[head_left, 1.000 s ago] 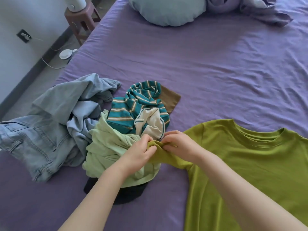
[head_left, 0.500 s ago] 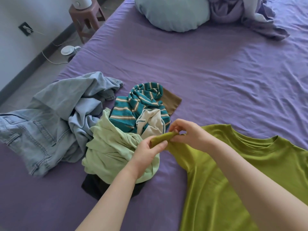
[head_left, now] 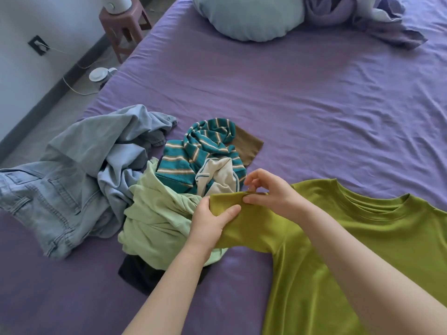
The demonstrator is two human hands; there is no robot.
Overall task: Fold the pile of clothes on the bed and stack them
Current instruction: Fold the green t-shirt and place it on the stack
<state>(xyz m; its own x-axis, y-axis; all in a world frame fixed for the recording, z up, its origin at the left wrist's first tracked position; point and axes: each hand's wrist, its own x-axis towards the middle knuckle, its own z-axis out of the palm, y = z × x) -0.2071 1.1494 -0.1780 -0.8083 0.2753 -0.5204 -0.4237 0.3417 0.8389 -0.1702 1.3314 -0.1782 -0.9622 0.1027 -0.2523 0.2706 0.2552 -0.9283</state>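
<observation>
So the olive-green t-shirt [head_left: 377, 238] is lying mostly flat across the lower right of the frame on the purple bed sheet [head_left: 302, 105], neckline pointing toward the upper right. Its one sleeve [head_left: 232, 206] stretches toward the middle of the frame, and both hands are on that sleeve's end. The left hand [head_left: 210, 221] grips the cuff edge from the left, thumb lying on top of the fabric and fingers tucked underneath. The right hand [head_left: 268, 192] pinches the upper edge of the same cuff between thumb and forefinger, with the other fingers loosely curled and lifted above it.

Just left of the hands sits the unfolded pile, all crumpled together: a pale green garment [head_left: 157, 213] right beside the left hand, a teal striped top [head_left: 193, 153] behind it with a cream piece [head_left: 220, 177] bunched into it, and a brown bit of fabric [head_left: 246, 146] poking out at the pile's right edge. Something black [head_left: 140, 274] peeks out from under the pale green one. Light-blue jeans [head_left: 48, 194] sprawl toward the left edge of the frame, with another greyish-blue garment [head_left: 108, 134] heaped on them.

At the top of the frame there's a light-blue pillow [head_left: 249, 18] and a rumpled lilac blanket [head_left: 362, 18]. Upper left, off the bed, a reddish stool [head_left: 125, 27] stands by the wall.
</observation>
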